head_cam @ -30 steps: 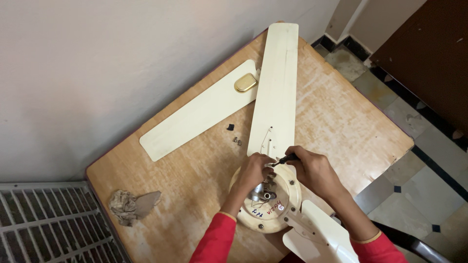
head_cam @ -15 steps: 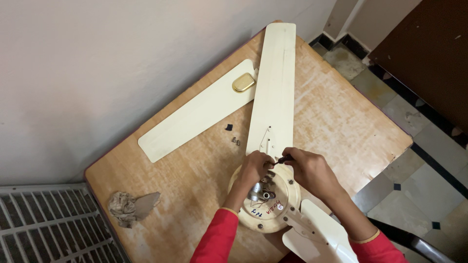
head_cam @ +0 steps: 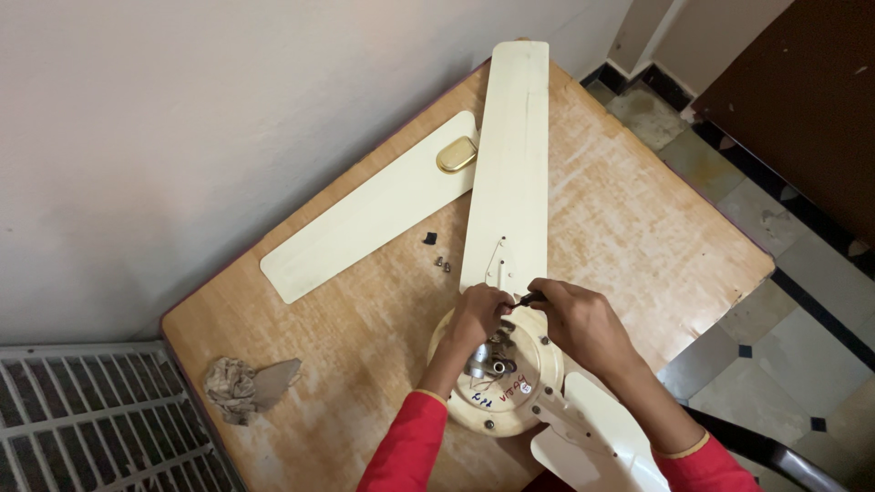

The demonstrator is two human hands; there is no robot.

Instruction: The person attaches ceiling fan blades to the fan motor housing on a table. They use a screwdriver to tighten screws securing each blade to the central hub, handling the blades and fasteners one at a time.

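A cream ceiling fan motor hub (head_cam: 497,383) lies on a wooden table (head_cam: 629,228). One long cream blade (head_cam: 510,164) runs from the hub toward the far edge. My left hand (head_cam: 478,314) pinches at the blade's root on the hub rim. My right hand (head_cam: 583,323) grips a small dark-handled tool (head_cam: 530,297) whose tip meets the same spot. A second attached blade (head_cam: 592,446) points toward me. A loose blade (head_cam: 374,214) with a gold end cap (head_cam: 456,155) lies apart at the left.
Two small screws (head_cam: 442,265) and a black bit (head_cam: 429,239) lie between the blades. A crumpled rag (head_cam: 241,387) sits at the table's left corner. A white metal grille (head_cam: 91,424) is at lower left, a wall behind, tiled floor right.
Both hands stay at the blade root on the hub with only slight shifts. The camera view has drifted a little.
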